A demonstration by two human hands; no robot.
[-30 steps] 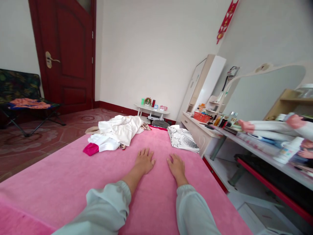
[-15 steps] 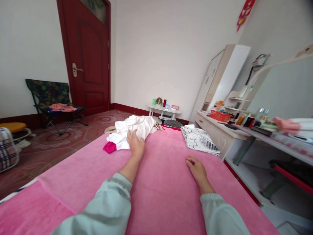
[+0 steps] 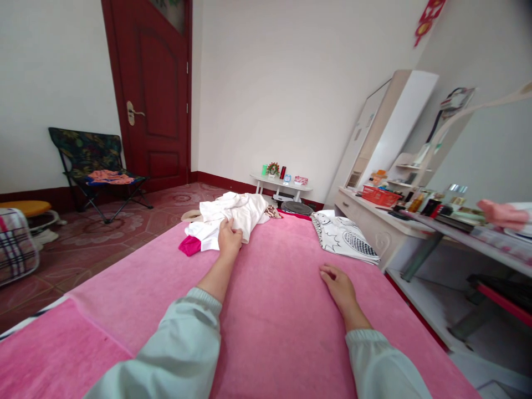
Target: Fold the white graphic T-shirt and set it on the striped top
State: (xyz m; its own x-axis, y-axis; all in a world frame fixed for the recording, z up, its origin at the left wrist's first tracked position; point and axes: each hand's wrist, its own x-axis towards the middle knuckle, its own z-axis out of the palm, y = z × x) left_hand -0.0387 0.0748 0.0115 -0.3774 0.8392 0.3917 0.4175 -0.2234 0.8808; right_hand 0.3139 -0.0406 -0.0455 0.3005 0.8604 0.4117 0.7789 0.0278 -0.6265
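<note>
My left hand (image 3: pixel 230 237) is at the near edge of a heap of clothes, its fingers closed on a white garment (image 3: pixel 236 210). A bright pink cloth (image 3: pixel 189 245) pokes out at the heap's left side, and a brown patterned cloth (image 3: pixel 272 211) shows behind it. My right hand (image 3: pixel 338 284) is over the pink blanket (image 3: pixel 282 310), fingers loosely bent, a gap by the thumb, and nothing in it. Beyond that hand lies a folded white cloth with black print (image 3: pixel 347 237).
A dressing table (image 3: pixel 374 213) with a red basket (image 3: pixel 380 195) and bottles stands on the right. On the left are a folding chair (image 3: pixel 89 152) with clothing on it and a yellow stool (image 3: pixel 27 209). A low white table (image 3: pixel 282 183) stands by the far wall.
My left fingers have drawn together on the white garment, where they lay more spread before. My right hand stays nearly in place; the view has shifted slightly.
</note>
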